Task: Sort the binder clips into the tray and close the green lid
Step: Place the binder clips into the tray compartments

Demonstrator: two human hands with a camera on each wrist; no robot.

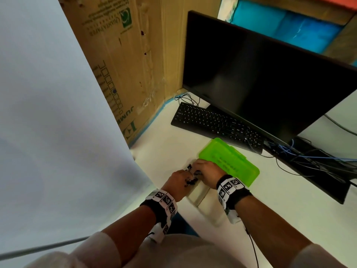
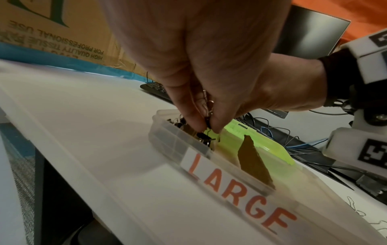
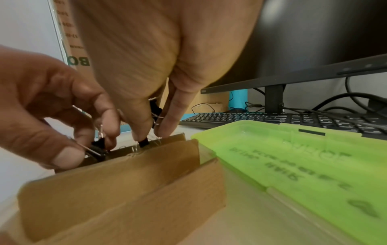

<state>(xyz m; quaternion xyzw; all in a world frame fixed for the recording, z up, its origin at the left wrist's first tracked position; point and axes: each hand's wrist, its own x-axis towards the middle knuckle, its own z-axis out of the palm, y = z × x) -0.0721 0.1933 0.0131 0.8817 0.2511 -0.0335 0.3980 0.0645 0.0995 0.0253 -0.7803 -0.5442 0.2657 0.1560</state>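
A translucent tray (image 2: 167,140) with a "LARGE" label (image 2: 234,187) and brown cardboard dividers (image 3: 125,182) sits at the desk's front edge. Its green lid (image 1: 229,161) lies swung open on the right. Several black binder clips (image 1: 190,181) lie in the tray's far-left compartment. My left hand (image 1: 184,177) reaches down into that compartment, and its fingertips (image 2: 196,123) pinch a black clip (image 2: 207,121). My right hand (image 1: 199,169) is close beside it, and its fingers (image 3: 165,126) pinch another black clip (image 3: 144,142) at the divider's top edge.
A black keyboard (image 1: 216,124) and a dark monitor (image 1: 260,78) stand behind the tray, with tangled cables (image 1: 309,157) to the right. A tall cardboard box (image 1: 131,64) and a white panel (image 1: 48,113) close off the left side.
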